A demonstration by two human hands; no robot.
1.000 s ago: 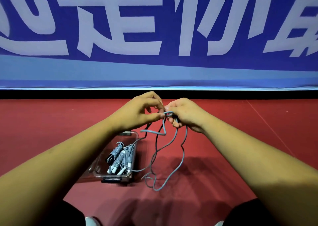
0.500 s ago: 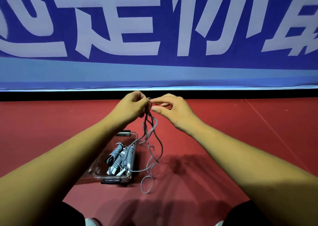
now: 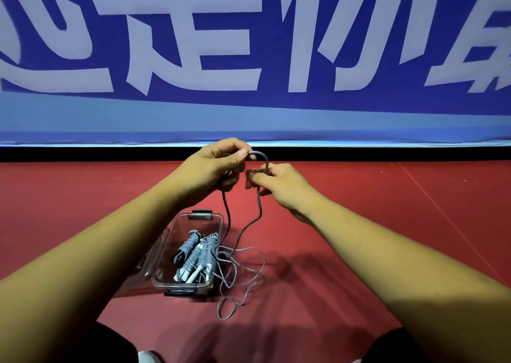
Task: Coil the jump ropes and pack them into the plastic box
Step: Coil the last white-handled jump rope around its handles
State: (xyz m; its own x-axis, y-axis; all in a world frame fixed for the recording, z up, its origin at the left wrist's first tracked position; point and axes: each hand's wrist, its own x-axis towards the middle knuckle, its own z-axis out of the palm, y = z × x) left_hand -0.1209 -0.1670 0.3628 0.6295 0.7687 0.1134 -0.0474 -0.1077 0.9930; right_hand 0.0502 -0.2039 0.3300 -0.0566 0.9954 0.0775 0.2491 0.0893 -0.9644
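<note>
Now, vs. 0.5 s ago: the hands have drawn slightly apart. The L hand [image 3: 218, 166] pinches the grey jump rope [image 3: 262, 155] at thumb & forefinger, and the R hand [image 3: 279, 185] pinches it just below, w/ a short arch of rope between them. The bunched loops under the L hand are gone; two single strands drop to a loose tangle on the red floor [image 3: 331, 252], just beside the plastic box [image 3: 163, 252] holding coiled ropes [image 3: 196, 252]. Judged: coiling of this rope is restarting, w/ most of its length ungathered.

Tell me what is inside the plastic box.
The plastic box holds coiled jump ropes, grey cord wound round pale handles. They overlap, so their count and whatever lies beneath them are hidden.
</note>
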